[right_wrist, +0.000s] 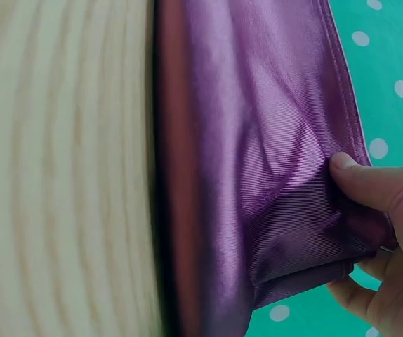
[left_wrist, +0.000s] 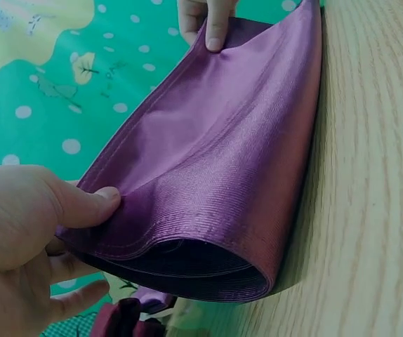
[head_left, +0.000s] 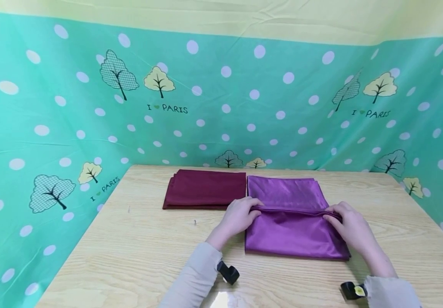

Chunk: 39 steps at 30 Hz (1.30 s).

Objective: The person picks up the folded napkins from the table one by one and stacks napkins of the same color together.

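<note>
A shiny purple cloth (head_left: 296,235), folded in layers, lies on the table right of the middle. My left hand (head_left: 241,215) pinches the left end of its raised edge, thumb on the near face and fingers behind. At the other end of that same edge my right hand (head_left: 350,224) pinches the cloth likewise. The edge runs fairly straight between both hands, lifted over the cloth's far part. In the left wrist view, the layers of the purple cloth (left_wrist: 208,168) curve into an open loop at the side. My right thumb presses the stitched corner of the cloth (right_wrist: 286,168).
A folded dark red cloth (head_left: 207,188) lies at the back, just left of the purple one. The wooden table (head_left: 136,252) runs back to a green dotted curtain (head_left: 225,94). Each wrist carries a small black camera mount (head_left: 228,273).
</note>
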Available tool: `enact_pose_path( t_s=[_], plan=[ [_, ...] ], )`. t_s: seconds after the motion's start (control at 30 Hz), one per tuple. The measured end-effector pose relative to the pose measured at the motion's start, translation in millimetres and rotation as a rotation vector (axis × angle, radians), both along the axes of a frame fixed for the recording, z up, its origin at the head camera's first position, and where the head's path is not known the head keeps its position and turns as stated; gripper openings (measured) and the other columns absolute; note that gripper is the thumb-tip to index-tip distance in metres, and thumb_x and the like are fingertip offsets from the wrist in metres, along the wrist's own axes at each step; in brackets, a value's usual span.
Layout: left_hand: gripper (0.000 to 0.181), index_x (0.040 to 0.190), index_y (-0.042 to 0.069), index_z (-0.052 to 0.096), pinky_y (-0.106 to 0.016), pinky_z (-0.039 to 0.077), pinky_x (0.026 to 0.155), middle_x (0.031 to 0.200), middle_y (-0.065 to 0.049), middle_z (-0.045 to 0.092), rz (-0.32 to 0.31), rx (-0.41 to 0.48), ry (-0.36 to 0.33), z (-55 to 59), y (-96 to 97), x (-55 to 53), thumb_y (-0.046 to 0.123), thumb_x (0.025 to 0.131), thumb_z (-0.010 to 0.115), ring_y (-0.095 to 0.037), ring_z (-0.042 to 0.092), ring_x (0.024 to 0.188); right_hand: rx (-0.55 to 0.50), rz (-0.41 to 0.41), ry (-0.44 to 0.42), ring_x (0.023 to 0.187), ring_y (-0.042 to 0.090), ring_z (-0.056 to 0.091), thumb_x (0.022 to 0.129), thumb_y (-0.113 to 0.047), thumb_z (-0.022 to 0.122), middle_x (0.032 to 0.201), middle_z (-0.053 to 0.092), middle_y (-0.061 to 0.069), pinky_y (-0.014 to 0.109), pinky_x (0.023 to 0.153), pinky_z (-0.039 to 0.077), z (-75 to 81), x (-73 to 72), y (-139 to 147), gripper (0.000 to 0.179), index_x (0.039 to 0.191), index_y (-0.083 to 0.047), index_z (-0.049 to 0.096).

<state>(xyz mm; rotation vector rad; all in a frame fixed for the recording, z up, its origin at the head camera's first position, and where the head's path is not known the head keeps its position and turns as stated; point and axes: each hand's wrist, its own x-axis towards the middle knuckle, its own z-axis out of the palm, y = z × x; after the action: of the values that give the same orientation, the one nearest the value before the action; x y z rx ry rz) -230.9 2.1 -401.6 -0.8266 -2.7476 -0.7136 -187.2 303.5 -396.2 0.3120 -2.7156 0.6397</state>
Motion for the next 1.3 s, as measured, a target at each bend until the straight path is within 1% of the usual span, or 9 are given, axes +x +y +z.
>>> enact_pose_path(
  t_s=[0.17,0.33,0.5,0.63,0.7,0.8,0.93,1.13,1.3],
  plan=[
    [0.018,0.103,0.02,0.066,-0.029,0.048,0.079,0.096,0.004,0.065,0.006,0.026,-0.005,1.9,-1.8,-0.8,0.02,0.086,0.062,-0.012,0.062,0.09,-0.022,0.007,0.094,0.078,0.025,0.056,0.081,-0.003,0.064,0.086,0.058,0.007,0.04,0.069,0.045,-0.1,0.9,-1.2,0.01,0.091,-0.003,0.066],
    [0.018,0.104,0.019,0.065,-0.03,0.048,0.081,0.1,0.003,0.065,0.017,0.04,-0.004,3.2,-3.7,-2.2,0.019,0.087,0.059,-0.014,0.062,0.093,-0.043,-0.014,0.161,0.076,0.019,0.053,0.08,0.003,0.063,0.085,0.057,0.007,0.029,0.064,0.041,1.5,0.6,-2.2,0.014,0.093,-0.002,0.065],
    [0.018,0.105,0.019,0.065,-0.03,0.048,0.081,0.102,0.003,0.064,0.023,0.057,-0.013,5.9,-4.8,-1.2,0.017,0.088,0.058,-0.015,0.062,0.095,-0.065,-0.036,0.181,0.076,0.009,0.049,0.08,0.004,0.062,0.087,0.059,0.007,0.018,0.063,0.041,3.6,1.3,-1.0,0.015,0.092,-0.005,0.066],
    [0.019,0.105,0.02,0.065,-0.03,0.048,0.081,0.102,0.003,0.064,0.024,0.073,-0.02,8.0,-5.8,-0.4,0.016,0.088,0.058,-0.014,0.061,0.095,-0.101,-0.042,0.17,0.081,0.01,0.052,0.083,0.001,0.061,0.09,0.062,0.009,0.009,0.065,0.041,4.5,2.8,-0.2,0.013,0.093,-0.006,0.066],
    [0.019,0.106,0.02,0.065,-0.03,0.048,0.079,0.102,0.004,0.064,0.023,0.083,-0.015,8.8,-6.1,-0.7,0.016,0.088,0.058,-0.014,0.061,0.094,-0.115,-0.047,0.179,0.083,0.012,0.053,0.084,0.0,0.06,0.092,0.063,0.011,0.008,0.066,0.039,5.1,2.8,0.1,0.013,0.093,-0.006,0.066],
    [0.02,0.106,0.02,0.064,-0.03,0.048,0.078,0.102,0.004,0.063,0.017,0.081,0.003,9.6,-6.6,-1.5,0.015,0.088,0.057,-0.014,0.061,0.092,-0.125,-0.057,0.206,0.082,0.011,0.054,0.084,0.0,0.06,0.092,0.064,0.01,0.007,0.066,0.037,5.9,2.1,0.6,0.013,0.094,-0.006,0.066],
    [0.021,0.108,0.02,0.064,-0.029,0.047,0.079,0.102,0.004,0.063,0.004,0.061,0.017,10.2,-7.3,-2.1,0.014,0.089,0.057,-0.012,0.06,0.093,-0.134,-0.062,0.232,0.08,0.005,0.053,0.085,0.0,0.059,0.092,0.065,0.01,0.007,0.066,0.037,6.2,1.7,1.2,0.014,0.095,-0.006,0.066],
    [0.025,0.111,0.019,0.062,-0.028,0.048,0.081,0.103,0.003,0.061,-0.016,0.051,-0.006,14.3,-9.0,-1.5,0.01,0.089,0.056,-0.012,0.059,0.094,-0.14,-0.069,0.257,0.08,-0.005,0.048,0.084,0.001,0.059,0.091,0.065,0.01,0.009,0.065,0.037,5.7,1.4,1.3,0.014,0.095,-0.005,0.066],
    [0.032,0.115,0.018,0.06,-0.028,0.047,0.084,0.102,0.003,0.059,-0.05,0.05,-0.022,16.7,-10.3,-1.7,0.002,0.088,0.054,-0.012,0.057,0.096,-0.155,-0.079,0.284,0.08,-0.008,0.045,0.083,0.003,0.06,0.09,0.064,0.011,0.009,0.067,0.036,7.5,1.8,0.3,0.015,0.094,-0.004,0.067]
  ],
)
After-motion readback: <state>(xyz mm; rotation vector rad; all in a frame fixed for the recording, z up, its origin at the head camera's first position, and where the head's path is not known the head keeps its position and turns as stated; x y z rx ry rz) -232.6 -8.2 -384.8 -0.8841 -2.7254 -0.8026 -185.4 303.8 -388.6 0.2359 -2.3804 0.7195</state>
